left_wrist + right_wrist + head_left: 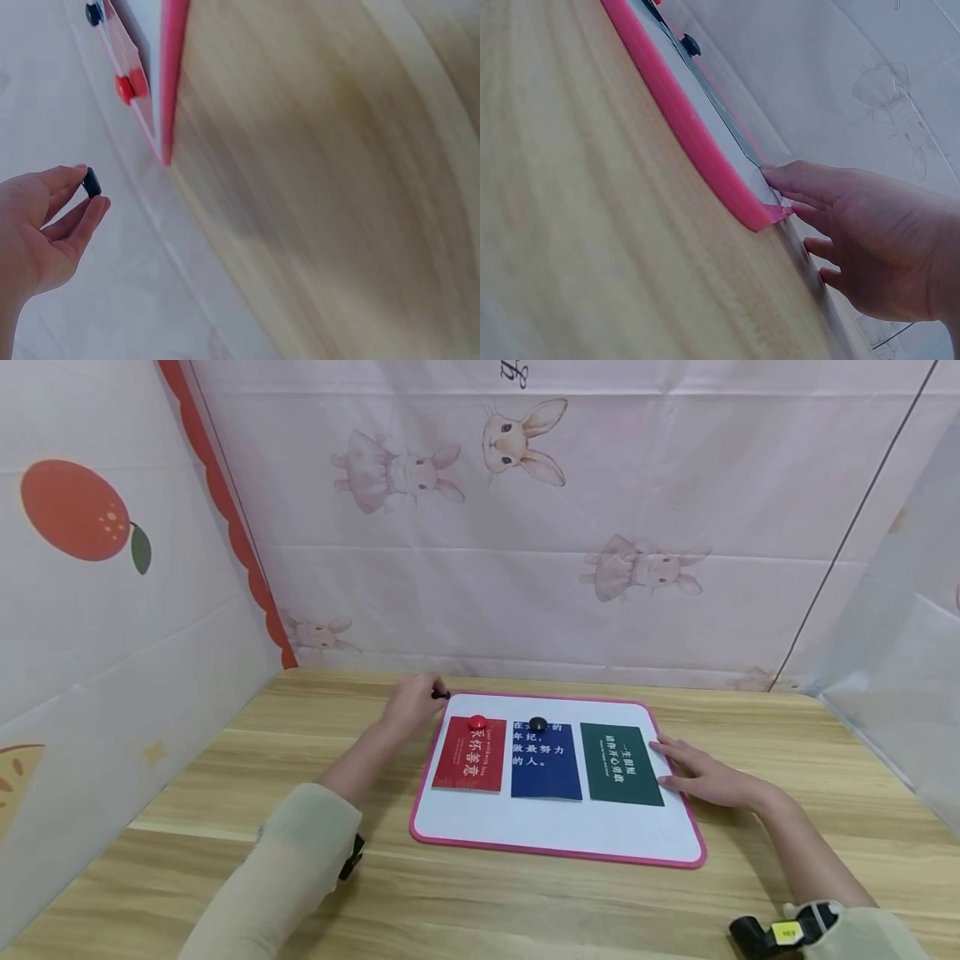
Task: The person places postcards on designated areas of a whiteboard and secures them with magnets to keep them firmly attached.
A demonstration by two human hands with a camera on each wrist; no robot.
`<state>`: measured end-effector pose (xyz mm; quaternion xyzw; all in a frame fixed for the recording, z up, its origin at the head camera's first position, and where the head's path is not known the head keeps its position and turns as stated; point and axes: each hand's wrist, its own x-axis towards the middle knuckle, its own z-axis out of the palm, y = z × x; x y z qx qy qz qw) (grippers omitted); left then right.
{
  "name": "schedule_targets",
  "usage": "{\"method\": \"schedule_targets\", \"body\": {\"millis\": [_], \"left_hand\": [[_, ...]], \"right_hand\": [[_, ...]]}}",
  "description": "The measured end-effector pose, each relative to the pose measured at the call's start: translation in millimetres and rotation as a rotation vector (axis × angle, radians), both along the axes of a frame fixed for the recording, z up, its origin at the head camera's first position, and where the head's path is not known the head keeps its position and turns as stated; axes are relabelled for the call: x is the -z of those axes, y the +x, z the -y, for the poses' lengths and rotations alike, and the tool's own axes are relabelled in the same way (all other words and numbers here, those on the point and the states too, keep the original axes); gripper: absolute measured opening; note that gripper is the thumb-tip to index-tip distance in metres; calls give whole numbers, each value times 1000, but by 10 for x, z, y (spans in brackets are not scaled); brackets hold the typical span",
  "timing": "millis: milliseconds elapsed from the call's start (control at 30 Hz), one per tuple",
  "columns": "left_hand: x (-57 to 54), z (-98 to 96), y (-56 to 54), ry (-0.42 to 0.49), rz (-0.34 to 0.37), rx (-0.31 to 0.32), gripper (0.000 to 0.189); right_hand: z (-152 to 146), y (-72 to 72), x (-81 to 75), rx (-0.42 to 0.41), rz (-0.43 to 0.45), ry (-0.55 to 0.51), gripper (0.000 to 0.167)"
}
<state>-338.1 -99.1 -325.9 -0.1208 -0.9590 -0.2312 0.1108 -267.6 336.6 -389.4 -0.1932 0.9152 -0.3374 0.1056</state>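
Observation:
A small whiteboard [487,827] with a pink rim lies on the wooden table. Three cards are on it in a row: a red card [459,768], a blue card [546,781] and a green card [618,777]. A round red magnet [477,722] sits on the red card's top edge, a black magnet [537,724] on the blue one's. Between thumb and fingertips, my left hand [411,703] pinches another black magnet [91,182] near the board's far left corner. My right hand [708,778] rests at the board's right edge, fingers extended, thumb beside the green card.
Wood-grain table [420,902] surrounds the board. Behind it rises a pale curtain [465,593] printed with rabbits, and a white sheet [112,635] with fruit prints hangs at the left. A black strapped device [783,933] sits on my right wrist.

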Motion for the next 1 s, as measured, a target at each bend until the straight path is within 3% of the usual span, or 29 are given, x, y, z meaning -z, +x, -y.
{"method": "schedule_targets", "body": {"millis": [267, 567, 1000], "left_hand": [[-10, -231, 48, 23, -15, 63, 13], [13, -424, 86, 43, 15, 55, 14], [25, -604, 94, 29, 54, 78, 14]], "right_hand": [[-16, -31, 23, -4, 3, -4, 79], [-52, -61, 78, -7, -18, 14, 77], [47, 63, -70, -13, -8, 20, 72]]}}
